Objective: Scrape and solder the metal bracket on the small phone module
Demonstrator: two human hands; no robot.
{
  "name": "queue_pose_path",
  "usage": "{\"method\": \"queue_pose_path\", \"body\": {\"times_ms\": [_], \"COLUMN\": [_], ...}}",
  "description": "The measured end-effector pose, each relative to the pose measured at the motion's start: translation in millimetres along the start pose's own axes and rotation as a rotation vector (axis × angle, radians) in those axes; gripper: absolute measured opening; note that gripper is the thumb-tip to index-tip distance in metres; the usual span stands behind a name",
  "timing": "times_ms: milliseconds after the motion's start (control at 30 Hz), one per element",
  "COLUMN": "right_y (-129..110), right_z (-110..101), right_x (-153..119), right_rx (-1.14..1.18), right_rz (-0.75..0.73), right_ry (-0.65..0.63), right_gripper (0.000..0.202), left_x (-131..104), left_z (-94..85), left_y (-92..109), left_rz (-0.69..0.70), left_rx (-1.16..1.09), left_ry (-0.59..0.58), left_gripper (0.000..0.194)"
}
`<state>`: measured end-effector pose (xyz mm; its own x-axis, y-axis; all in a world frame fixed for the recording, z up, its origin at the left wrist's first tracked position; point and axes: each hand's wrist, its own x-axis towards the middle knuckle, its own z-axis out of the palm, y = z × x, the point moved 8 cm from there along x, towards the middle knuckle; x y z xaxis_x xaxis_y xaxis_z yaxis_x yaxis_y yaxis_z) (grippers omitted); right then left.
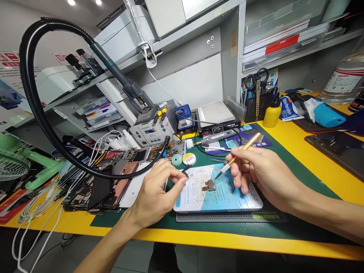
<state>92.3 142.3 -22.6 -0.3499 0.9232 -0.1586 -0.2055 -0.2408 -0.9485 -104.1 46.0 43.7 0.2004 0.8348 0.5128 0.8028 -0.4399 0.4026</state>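
The small circuit module (211, 185) is lying near the middle of the white-and-blue panel (241, 203), its brown flex end pointing left. The right hand (261, 167) is gripping a gold-handled knife (245, 150) in a pen hold, the dark tip pointing down just beside the module. The left hand (159, 185) is pinching, thumb against forefinger, what is probably a tiny dark piece (185, 170), partly hidden by the fingers. The panel is resting above a green mat (136, 224).
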Motion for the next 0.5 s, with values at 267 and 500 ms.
{"method": "queue_pose_path", "body": {"times_ms": [267, 500], "right_y": [1, 4], "right_z": [0, -2], "right_x": [1, 1], "right_rx": [-0.006, 0.0], "right_rz": [0.019, 0.036], "right_ry": [-0.002, -0.001], "right_gripper": [0.029, 0.028], "left_x": [48, 63], "left_z": [10.0, 34.1], "left_y": [-8, -18], "left_rz": [-0.083, -0.128], "left_rx": [-0.101, -0.177], "left_ry": [-0.115, -0.217], "left_gripper": [0.021, 0.011]}}
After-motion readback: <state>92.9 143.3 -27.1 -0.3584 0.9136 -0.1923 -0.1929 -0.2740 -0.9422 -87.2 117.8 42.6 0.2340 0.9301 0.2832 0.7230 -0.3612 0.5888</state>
